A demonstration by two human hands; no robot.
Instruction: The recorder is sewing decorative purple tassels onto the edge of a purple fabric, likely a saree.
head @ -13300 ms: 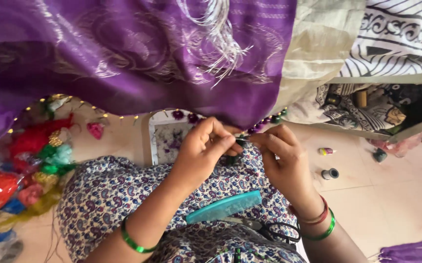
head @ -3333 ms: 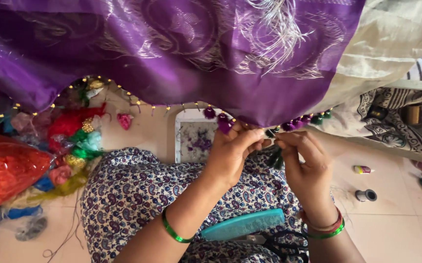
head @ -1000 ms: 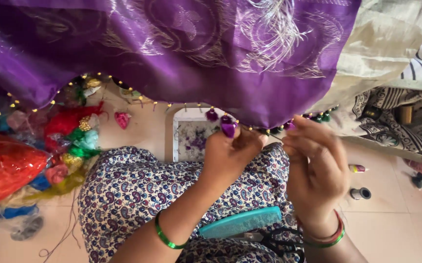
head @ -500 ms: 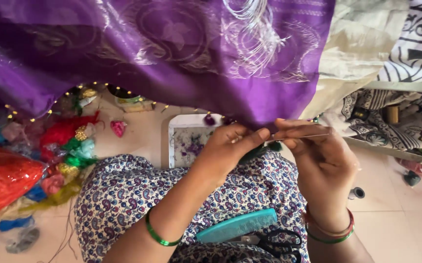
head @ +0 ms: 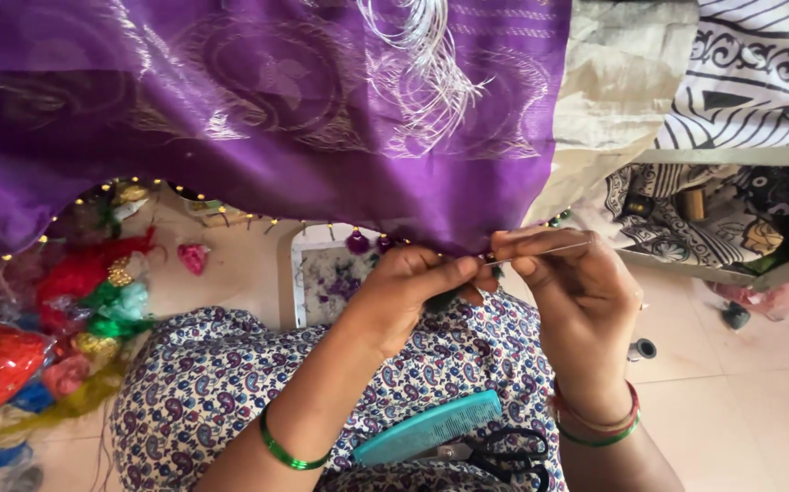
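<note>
White tray (head: 296, 273) holds purple bits. Left hand (head: 413, 287) pinches the shiny purple fabric (head: 258, 109) hem, right hand (head: 577, 282) fingers grip a thin needle (head: 540, 253).

Both arms are bare from the elbow down, no sleeves showing at all. The left hand (head: 408, 287) has one thin shiny green bangle (head: 287, 451) sitting partway up the forearm. The right hand (head: 577, 305) wears a little stack at the wrist (head: 599, 424): a couple of reddish-pink bangles with a green one just below them. No rings that I can make out, and the nails are too small to say much about. The lap is covered by a white garment (head: 230, 383) with a busy paisley print in navy, purple and maroon.
</note>
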